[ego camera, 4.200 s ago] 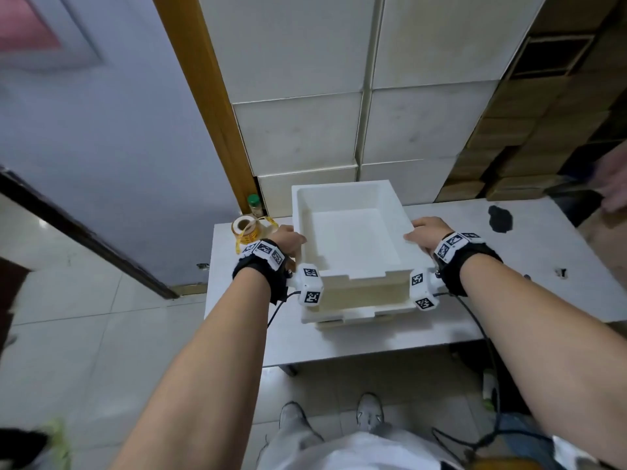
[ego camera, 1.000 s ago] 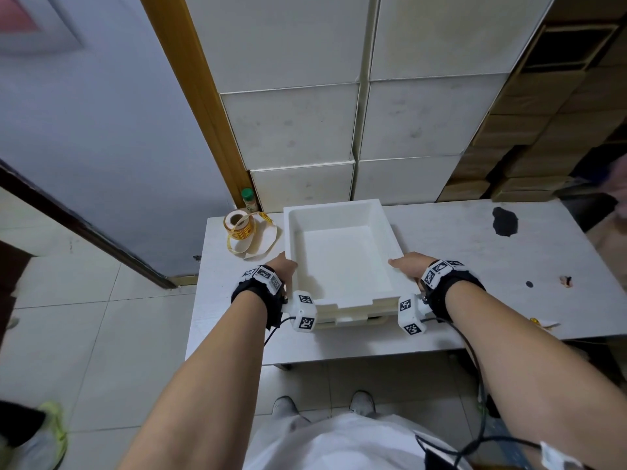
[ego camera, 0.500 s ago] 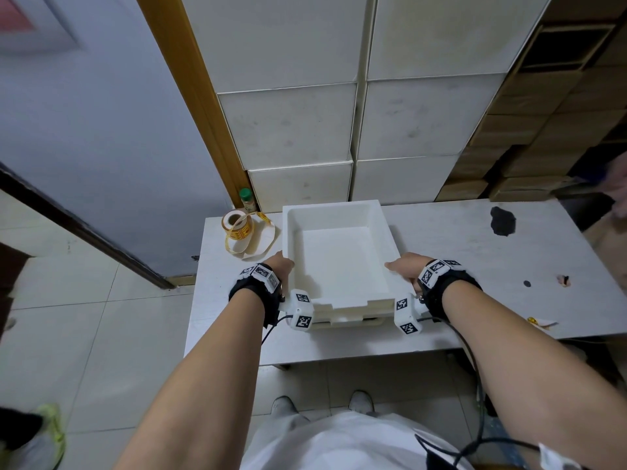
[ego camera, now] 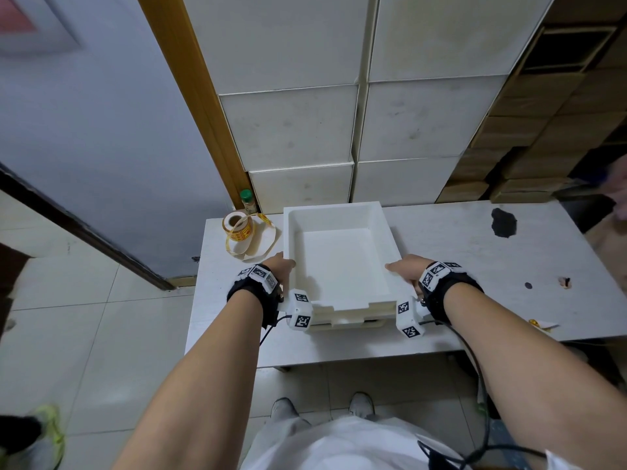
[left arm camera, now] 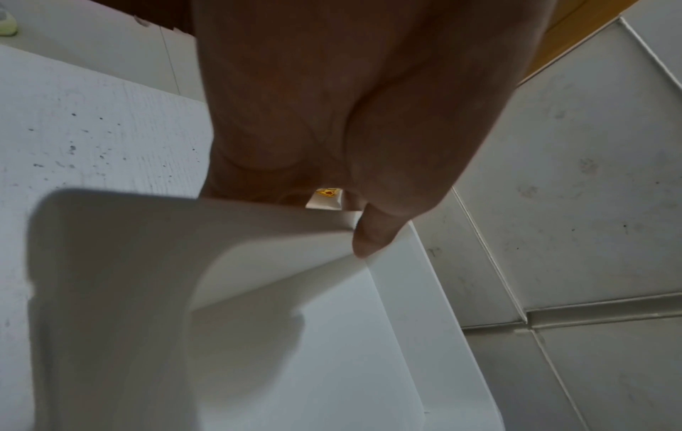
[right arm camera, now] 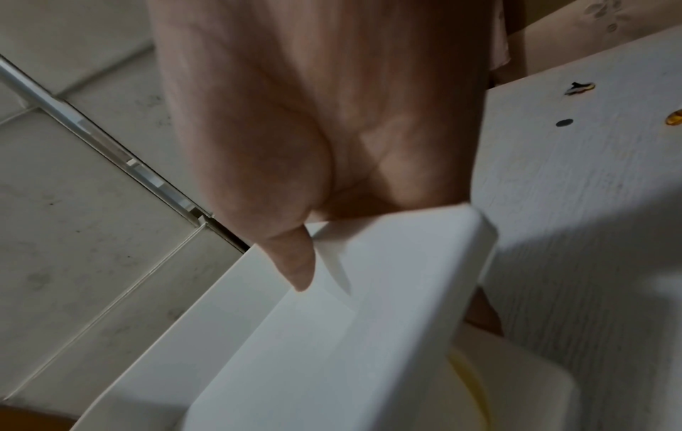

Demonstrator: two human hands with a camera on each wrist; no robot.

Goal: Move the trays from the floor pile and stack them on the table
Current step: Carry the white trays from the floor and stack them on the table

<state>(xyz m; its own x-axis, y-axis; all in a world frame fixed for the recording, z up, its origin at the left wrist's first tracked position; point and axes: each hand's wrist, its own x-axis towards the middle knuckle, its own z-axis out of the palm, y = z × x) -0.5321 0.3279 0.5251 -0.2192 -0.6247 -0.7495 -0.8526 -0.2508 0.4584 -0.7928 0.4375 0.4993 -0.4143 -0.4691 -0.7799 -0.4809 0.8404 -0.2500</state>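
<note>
A white foam tray (ego camera: 339, 262) sits on top of a short stack of trays (ego camera: 342, 322) on the white table (ego camera: 475, 266). My left hand (ego camera: 281, 266) grips the top tray's left wall, thumb (left arm camera: 372, 236) hooked over the rim (left arm camera: 236, 221). My right hand (ego camera: 403, 268) grips the right wall (right arm camera: 369, 291) the same way, thumb (right arm camera: 295, 262) inside the tray, the other fingers hidden outside it. The floor pile is out of view.
A roll of yellow tape (ego camera: 239, 227) and a small green-capped bottle (ego camera: 247, 200) stand at the table's back left. White foam boxes (ego camera: 339, 130) are stacked against the wall behind. A dark stain (ego camera: 504, 222) and small scraps (ego camera: 563, 282) mark the table's right part.
Since four seconds ago the tray has come down onto the stack. In the last second both hands stay on its side walls and barely shift.
</note>
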